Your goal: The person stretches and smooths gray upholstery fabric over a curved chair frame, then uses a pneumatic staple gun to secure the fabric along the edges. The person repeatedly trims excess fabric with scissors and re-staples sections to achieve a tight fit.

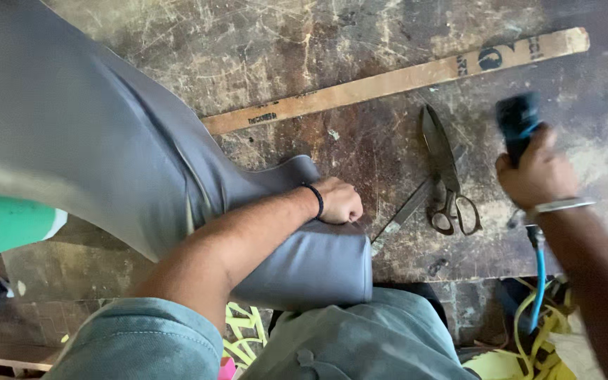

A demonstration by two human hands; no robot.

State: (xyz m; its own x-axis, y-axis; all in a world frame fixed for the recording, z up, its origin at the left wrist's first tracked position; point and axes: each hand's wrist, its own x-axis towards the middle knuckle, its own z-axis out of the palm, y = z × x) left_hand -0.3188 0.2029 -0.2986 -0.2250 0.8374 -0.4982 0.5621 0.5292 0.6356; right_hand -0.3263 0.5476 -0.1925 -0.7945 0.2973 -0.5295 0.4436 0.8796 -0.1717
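Observation:
A large grey fabric [93, 141] lies draped over a worn wooden table [304, 49], hanging off its near edge. My left hand [338, 200] is closed into a fist and presses down on the fabric's right edge. My right hand [537, 172] grips a dark handheld tool [516, 123] with a blue hose [540, 281] trailing down from it, held above the table at the right. The tool is blurred.
Large metal scissors [446, 176] lie shut on the table between my hands. A long wooden ruler [395, 81] runs diagonally across the back. A green object [5, 222] sits at the left edge. Yellow cords [522, 345] lie below the table.

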